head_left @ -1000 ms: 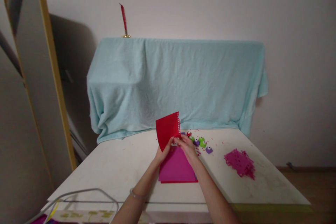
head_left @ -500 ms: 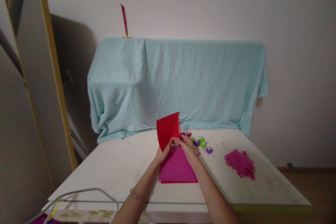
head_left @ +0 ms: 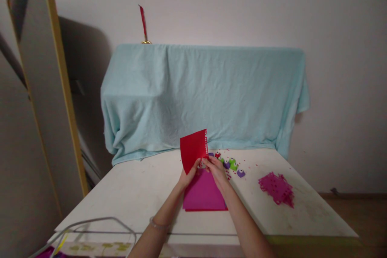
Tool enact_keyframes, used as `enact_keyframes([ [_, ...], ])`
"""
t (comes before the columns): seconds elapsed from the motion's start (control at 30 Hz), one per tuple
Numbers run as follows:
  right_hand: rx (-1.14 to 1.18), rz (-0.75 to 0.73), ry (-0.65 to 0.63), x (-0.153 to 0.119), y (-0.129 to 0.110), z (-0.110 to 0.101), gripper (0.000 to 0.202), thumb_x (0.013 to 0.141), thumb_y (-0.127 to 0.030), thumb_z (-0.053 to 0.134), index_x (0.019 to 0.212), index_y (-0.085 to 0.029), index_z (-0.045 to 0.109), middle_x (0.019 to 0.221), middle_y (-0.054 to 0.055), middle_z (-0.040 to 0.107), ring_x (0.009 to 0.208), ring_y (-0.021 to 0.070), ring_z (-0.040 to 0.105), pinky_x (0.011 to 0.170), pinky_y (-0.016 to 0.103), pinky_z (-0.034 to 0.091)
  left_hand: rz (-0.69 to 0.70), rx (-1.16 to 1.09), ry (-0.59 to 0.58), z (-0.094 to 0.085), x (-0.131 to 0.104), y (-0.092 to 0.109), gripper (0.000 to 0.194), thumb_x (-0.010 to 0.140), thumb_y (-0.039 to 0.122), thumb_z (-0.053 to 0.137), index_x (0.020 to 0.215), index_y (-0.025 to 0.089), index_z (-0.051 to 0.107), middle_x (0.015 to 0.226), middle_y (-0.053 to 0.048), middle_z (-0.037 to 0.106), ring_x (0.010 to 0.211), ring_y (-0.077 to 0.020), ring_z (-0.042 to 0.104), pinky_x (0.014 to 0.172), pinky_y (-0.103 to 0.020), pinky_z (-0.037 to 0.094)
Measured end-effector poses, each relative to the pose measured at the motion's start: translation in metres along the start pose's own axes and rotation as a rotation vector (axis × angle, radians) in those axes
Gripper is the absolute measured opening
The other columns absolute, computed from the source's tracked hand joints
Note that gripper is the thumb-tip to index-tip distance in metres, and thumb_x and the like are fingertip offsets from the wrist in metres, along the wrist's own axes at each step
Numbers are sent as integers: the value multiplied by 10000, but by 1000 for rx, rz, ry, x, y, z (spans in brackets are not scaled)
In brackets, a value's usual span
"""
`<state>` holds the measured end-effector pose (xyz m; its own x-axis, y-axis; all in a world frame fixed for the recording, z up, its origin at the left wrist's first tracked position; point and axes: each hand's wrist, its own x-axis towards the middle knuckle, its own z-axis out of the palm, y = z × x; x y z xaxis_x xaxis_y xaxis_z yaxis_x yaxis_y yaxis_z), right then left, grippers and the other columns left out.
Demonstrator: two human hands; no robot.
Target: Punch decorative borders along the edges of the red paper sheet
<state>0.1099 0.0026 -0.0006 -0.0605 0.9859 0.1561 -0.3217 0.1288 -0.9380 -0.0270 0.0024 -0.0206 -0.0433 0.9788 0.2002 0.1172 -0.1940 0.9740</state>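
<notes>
A red sheet of paper [head_left: 192, 148] stands tilted up above the table, with a row of small cut-outs down its right edge. Its lower part is gripped by my left hand [head_left: 190, 175], thumb on the near side. My right hand [head_left: 216, 169] is closed at the sheet's lower right corner, around a small paper punch [head_left: 202, 164] that is mostly hidden by the fingers; a pale part shows between the two hands. Beneath them lies a stack of magenta paper [head_left: 203, 193], with a red edge showing below it.
Several small green, purple and red punches [head_left: 233, 164] stand right of my hands, among tiny paper bits. Farther right is a pile of punched magenta paper [head_left: 276, 188] on the white table [head_left: 142, 193]. A light blue cloth [head_left: 205, 92] hangs behind; a mirror [head_left: 42, 68] leans left.
Almost nothing differs. My right fingers have shifted very slightly at the sheet's lower corner; the red sheet stays in place.
</notes>
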Motion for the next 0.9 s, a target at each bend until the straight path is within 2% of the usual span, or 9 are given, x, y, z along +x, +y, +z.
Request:
enact_keyframes([
  [0.13,9,53,52,-4,-3,0,365,598,-463,764,820,-183,691,632,-1,603,478,87,404,441,230,206,8,-47,-12,1,-3,5,514,778,636,494,713,136,595,542,-23,556,444,-107,484,475,-230,408],
  [0.3,-7,35,71,-2,-3,-3,347,580,-479,765,731,-179,680,546,-23,555,449,78,355,437,229,172,70,-95,-95,3,-9,12,505,816,610,459,743,131,603,613,-32,573,482,-100,489,501,-221,413],
  [0.43,-20,26,58,1,-3,-6,332,598,-473,760,699,-172,664,509,-43,505,427,65,294,436,239,150,31,-122,-129,4,-10,13,512,812,615,460,749,129,608,632,-33,581,488,-98,486,499,-219,406],
  [0.53,-28,55,14,2,-2,-7,325,612,-471,751,729,-178,670,516,-41,517,437,74,334,434,238,168,-4,-109,-108,3,-8,12,520,809,617,464,683,132,604,561,-24,558,475,-104,482,508,-227,400],
  [0.63,-17,67,-29,3,0,-6,341,626,-468,742,808,-187,678,618,-11,598,489,93,427,432,229,203,-46,-77,-68,1,-8,14,526,799,616,477,589,146,583,494,-20,532,463,-113,478,522,-239,394],
  [0.77,15,62,-43,3,2,-4,360,631,-470,738,854,-193,679,723,9,651,537,104,490,447,222,255,-65,-25,-41,-2,-8,19,522,813,609,450,556,174,581,504,-27,555,498,-139,508,566,-255,398],
  [0.9,11,64,-52,1,2,-3,374,643,-463,734,899,-194,689,760,18,669,558,106,508,476,217,288,-105,131,-22,-6,-4,16,521,818,600,434,506,206,572,510,-30,572,543,-171,549,623,-272,390],
])
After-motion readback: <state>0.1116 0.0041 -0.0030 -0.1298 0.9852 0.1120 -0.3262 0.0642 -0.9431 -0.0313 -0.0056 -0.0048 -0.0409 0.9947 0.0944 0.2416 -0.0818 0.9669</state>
